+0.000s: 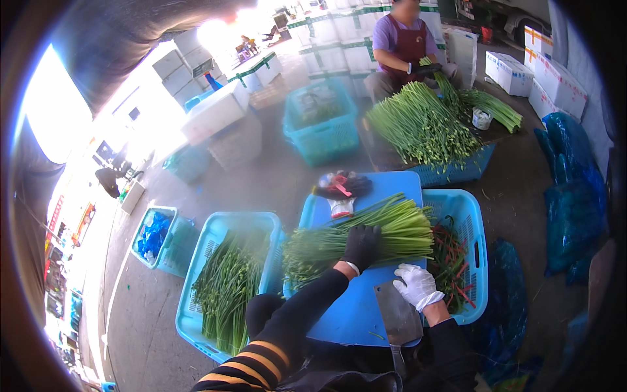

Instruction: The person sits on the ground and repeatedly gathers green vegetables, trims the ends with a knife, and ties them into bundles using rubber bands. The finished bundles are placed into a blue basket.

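A large bunch of green flowering garlic chives (406, 228) lies across a blue cutting board (343, 313). My left hand (362, 243), in a black glove, grips the bunch from above near its middle. The cut stem ends face right, and the flower-bud ends spread left. My right hand (416, 284), in a thin white glove, is at the board's right edge, just below the stem ends. Nothing shows in its fingers. A cleaver (397, 311) lies flat on the board beside it, its handle towards me.
Knitted gloves (343, 188) rest at the board's far end. A blue basket (477, 255) of trimmings and red ties stands right; another basket (183, 308) with chives stands left. Across, a seated person (404, 44) handles more chives (426, 122). Blue plastic bags (570, 210) lie right.
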A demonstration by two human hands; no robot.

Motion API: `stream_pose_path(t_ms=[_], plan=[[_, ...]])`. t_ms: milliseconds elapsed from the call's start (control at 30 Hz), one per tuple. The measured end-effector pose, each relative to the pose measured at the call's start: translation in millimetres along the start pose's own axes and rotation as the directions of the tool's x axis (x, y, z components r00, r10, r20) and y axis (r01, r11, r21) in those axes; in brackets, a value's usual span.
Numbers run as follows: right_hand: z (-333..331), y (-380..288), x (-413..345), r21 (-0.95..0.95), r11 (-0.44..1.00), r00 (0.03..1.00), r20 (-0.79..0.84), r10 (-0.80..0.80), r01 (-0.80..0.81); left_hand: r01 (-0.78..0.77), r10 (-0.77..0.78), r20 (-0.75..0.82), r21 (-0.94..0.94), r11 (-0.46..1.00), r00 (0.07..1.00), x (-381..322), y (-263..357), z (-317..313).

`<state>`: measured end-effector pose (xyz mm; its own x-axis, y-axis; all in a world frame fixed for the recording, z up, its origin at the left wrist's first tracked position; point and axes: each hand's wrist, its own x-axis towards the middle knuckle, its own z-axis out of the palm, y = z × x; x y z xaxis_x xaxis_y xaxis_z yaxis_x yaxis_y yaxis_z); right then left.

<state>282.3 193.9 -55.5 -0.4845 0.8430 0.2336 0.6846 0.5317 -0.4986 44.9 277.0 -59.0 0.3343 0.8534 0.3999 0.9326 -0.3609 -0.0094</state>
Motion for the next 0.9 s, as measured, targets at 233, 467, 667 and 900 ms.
stream_pose_path(t_ms=[233,467,667,900], plan=[[2,-8,0,0.022,0.999,0.998,0.045,-0.034,0.033,0.096,-0.086,0.046,-0.323,0.942,0.995,1,-40,12],[-9,-6,5,-0.024,0.999,0.988,0.150,0.039,-0.036,0.006,-0.001,0.044,-0.113,0.994,0.999,14,-11,-8],[-10,-3,3,-0.005,0.997,0.977,0.197,0.081,-0.082,0.193,-0.158,0.174,-0.203,0.960,0.972,22,-22,-16],[-12,-1,6,0.179,0.976,0.986,0.136,0.099,-0.122,0.219,-0.114,0.297,-0.348,0.912,0.948,37,-55,-45]])
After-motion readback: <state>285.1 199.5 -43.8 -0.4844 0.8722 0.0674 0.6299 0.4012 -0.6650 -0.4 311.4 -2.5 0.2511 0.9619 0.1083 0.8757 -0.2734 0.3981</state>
